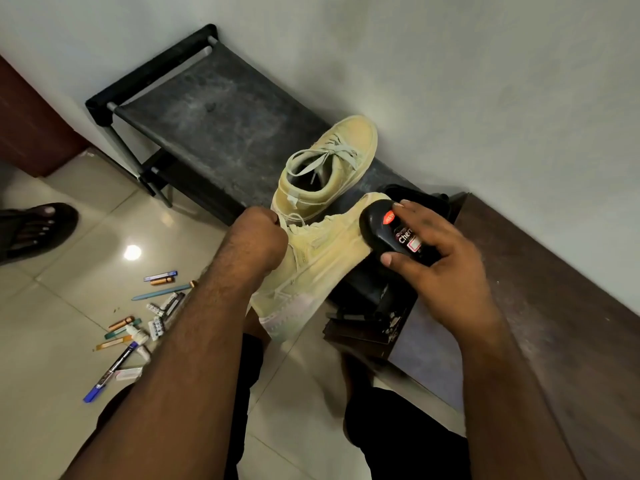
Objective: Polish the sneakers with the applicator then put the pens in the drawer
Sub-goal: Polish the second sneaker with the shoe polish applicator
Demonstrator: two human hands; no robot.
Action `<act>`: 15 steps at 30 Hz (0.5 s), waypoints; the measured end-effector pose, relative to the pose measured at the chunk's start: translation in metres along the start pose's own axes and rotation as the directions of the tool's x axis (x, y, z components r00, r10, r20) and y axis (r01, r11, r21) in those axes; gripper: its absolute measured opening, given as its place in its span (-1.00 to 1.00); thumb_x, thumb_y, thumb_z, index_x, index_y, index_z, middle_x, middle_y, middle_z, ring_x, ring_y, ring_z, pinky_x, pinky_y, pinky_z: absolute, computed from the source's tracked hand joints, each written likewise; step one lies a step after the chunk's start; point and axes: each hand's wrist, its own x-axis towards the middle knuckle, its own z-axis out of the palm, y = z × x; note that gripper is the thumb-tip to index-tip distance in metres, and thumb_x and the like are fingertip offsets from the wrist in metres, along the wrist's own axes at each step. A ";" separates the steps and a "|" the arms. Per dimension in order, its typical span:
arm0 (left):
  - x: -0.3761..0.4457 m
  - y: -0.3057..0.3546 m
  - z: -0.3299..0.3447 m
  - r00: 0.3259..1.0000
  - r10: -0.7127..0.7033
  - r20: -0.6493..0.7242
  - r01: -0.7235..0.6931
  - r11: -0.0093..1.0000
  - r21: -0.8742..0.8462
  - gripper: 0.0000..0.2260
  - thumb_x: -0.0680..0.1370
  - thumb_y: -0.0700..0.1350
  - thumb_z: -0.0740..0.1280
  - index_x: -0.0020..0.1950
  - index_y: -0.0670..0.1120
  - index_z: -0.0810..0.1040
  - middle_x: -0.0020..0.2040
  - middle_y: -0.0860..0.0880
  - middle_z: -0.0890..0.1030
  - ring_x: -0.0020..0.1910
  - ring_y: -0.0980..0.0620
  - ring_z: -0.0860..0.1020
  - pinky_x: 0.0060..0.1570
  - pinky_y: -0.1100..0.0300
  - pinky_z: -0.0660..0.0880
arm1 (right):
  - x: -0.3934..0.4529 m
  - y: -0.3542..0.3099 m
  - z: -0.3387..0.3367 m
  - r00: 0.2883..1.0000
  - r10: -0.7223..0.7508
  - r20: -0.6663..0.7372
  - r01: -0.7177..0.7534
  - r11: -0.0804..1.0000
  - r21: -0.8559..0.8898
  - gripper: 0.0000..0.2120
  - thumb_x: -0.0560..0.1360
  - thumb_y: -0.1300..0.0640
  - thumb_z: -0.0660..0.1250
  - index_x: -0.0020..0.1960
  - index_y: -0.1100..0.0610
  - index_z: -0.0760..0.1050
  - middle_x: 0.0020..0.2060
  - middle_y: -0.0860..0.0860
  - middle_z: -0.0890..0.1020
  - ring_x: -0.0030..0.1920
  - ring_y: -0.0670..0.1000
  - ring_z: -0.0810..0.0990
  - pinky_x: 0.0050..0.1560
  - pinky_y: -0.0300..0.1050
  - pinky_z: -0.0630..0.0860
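Your left hand [258, 237] grips the soft near sneaker [311, 258] at its collar. Your right hand [429, 251] clasps the applicator [391, 233] against that sneaker's toe; it looks light, hard and slick, so hold its sides.

Lighting, as I read it on my feed: dim, even indoor light from overhead. One round glare spot on the glossy floor tile [132, 252]. Shadows soft, pooled under the black rack [214, 109]. Wall [450, 81] grey and slightly noisy. Right hand [426, 251] and lower edges smeared with blur. Wide-angle bending tilts straight lines toward the corners.
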 end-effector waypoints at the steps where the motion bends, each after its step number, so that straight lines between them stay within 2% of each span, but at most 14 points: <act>1: 0.000 0.001 0.000 1.000 -0.003 -0.003 0.003 1.000 -0.004 -0.75 0.57 -0.28 0.20 0.12 -0.13 0.63 -0.01 -0.15 0.63 -0.09 -0.14 0.59 -0.14 0.05 0.56 | 0.000 0.002 0.000 1.000 -0.006 0.003 0.006 0.998 -0.059 -0.36 0.33 0.21 0.56 0.34 -0.10 0.47 0.35 -0.15 0.47 0.39 -0.04 0.38 0.42 0.04 0.31; 4: 0.000 0.001 -0.002 1.000 -0.011 -0.005 0.011 1.000 -0.009 -0.76 0.57 -0.28 0.20 0.10 -0.14 0.63 -0.02 -0.14 0.62 -0.12 -0.11 0.57 -0.16 0.07 0.53 | -0.012 -0.006 0.013 0.980 -0.070 0.188 0.098 0.985 -0.144 -0.32 0.31 0.17 0.57 0.33 -0.18 0.41 0.33 -0.25 0.43 0.32 -0.04 0.38 0.33 -0.25 0.22; 8: 0.000 0.000 -0.004 1.000 -0.009 0.016 0.010 1.000 -0.025 -0.79 0.53 -0.28 0.23 0.00 -0.12 0.65 -0.10 -0.15 0.65 -0.16 -0.15 0.62 -0.10 -0.06 0.63 | -0.032 -0.024 0.034 0.863 -0.199 0.464 0.283 0.952 -0.119 -0.42 0.30 0.03 0.49 0.31 -0.14 0.50 0.28 -0.28 0.44 0.22 -0.22 0.34 0.25 -0.35 0.21; 10: -0.001 0.000 -0.004 0.999 -0.010 0.031 0.011 1.000 -0.029 -0.80 0.52 -0.27 0.24 -0.02 -0.11 0.65 -0.12 -0.14 0.66 -0.17 -0.16 0.63 -0.11 -0.10 0.64 | -0.035 -0.026 0.033 0.800 -0.192 0.569 0.262 0.964 -0.042 -0.44 0.30 0.00 0.48 0.29 -0.15 0.52 0.29 -0.26 0.48 0.24 -0.24 0.38 0.28 -0.33 0.28; 11: -0.002 0.001 -0.004 0.999 -0.012 0.033 0.013 0.999 -0.031 -0.80 0.53 -0.27 0.24 -0.03 -0.11 0.65 -0.12 -0.14 0.66 -0.17 -0.15 0.63 -0.11 -0.10 0.64 | -0.035 -0.026 0.031 0.809 -0.175 0.562 0.201 0.979 0.016 -0.45 0.29 0.00 0.49 0.28 -0.17 0.52 0.29 -0.25 0.49 0.27 -0.25 0.40 0.30 -0.30 0.31; 12: -0.001 0.001 -0.004 0.999 -0.016 0.033 0.017 0.999 -0.032 -0.80 0.54 -0.27 0.24 -0.02 -0.11 0.65 -0.11 -0.14 0.66 -0.16 -0.15 0.63 -0.11 -0.07 0.64 | -0.032 -0.026 0.027 0.846 -0.154 0.510 0.133 0.988 0.077 -0.45 0.29 0.02 0.51 0.27 -0.17 0.52 0.29 -0.25 0.50 0.30 -0.24 0.41 0.33 -0.28 0.33; 14: -0.001 0.002 -0.004 0.999 -0.025 0.035 0.026 0.999 -0.039 -0.82 0.56 -0.25 0.24 0.00 -0.12 0.64 -0.10 -0.14 0.65 -0.15 -0.14 0.63 -0.12 -0.04 0.64 | -0.023 -0.018 0.017 0.942 -0.104 0.318 0.061 0.988 0.144 -0.43 0.30 0.10 0.54 0.26 -0.18 0.50 0.29 -0.22 0.50 0.33 -0.23 0.40 0.37 -0.23 0.34; 15: -0.001 0.002 -0.004 0.999 -0.028 0.035 0.029 0.999 -0.041 -0.82 0.57 -0.24 0.25 0.02 -0.12 0.64 -0.09 -0.14 0.65 -0.14 -0.13 0.62 -0.10 -0.03 0.63 | -0.019 -0.013 0.014 0.971 -0.079 0.225 0.053 0.991 0.121 -0.40 0.31 0.14 0.55 0.27 -0.20 0.49 0.28 -0.21 0.49 0.34 -0.19 0.41 0.38 -0.14 0.36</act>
